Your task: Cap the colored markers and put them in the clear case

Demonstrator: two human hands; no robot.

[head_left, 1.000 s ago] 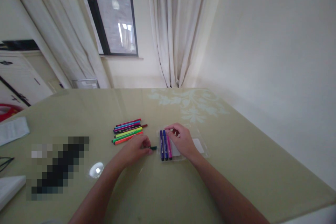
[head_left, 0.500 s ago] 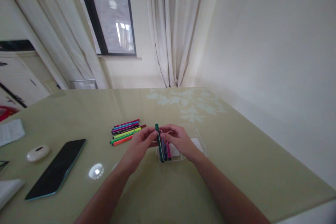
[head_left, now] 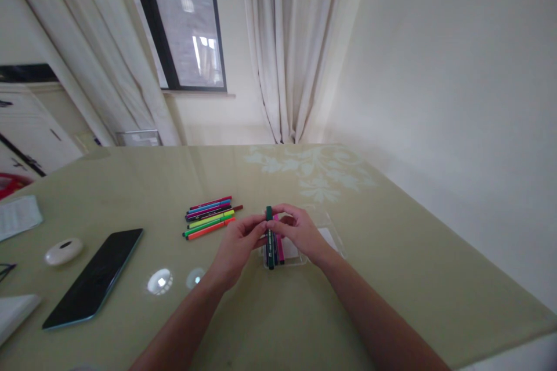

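The left hand (head_left: 237,237) and the right hand (head_left: 300,231) meet near the middle of the frame, a little below centre. Both are narrow, thumbs and fingertips closed on one dark green pen (head_left: 270,255). The left thumb and fingers pinch it from the side; the right thumb lies against it, with a finger by its top end. The pen points up the frame, over the left side of a clear case (head_left: 296,262), and whether it touches the bottom there cannot be told. Just right of it in the case are a dark pen, mostly hidden, and a pink pen (head_left: 279,250). The case's open lid, with a white card (head_left: 328,237) in it, shows to the right, partly behind the right hand.

Left of the case, a loose group of pens (head_left: 211,219) lies side by side on the table (head_left: 391,255), red at the top of the group and orange at the bottom. Further out, at lower left, are a black phone (head_left: 93,278), a small white oval thing (head_left: 63,252) and a white sheet (head_left: 20,217). A window (head_left: 187,23) stands at upper left of centre, between pale curtains (head_left: 282,40)
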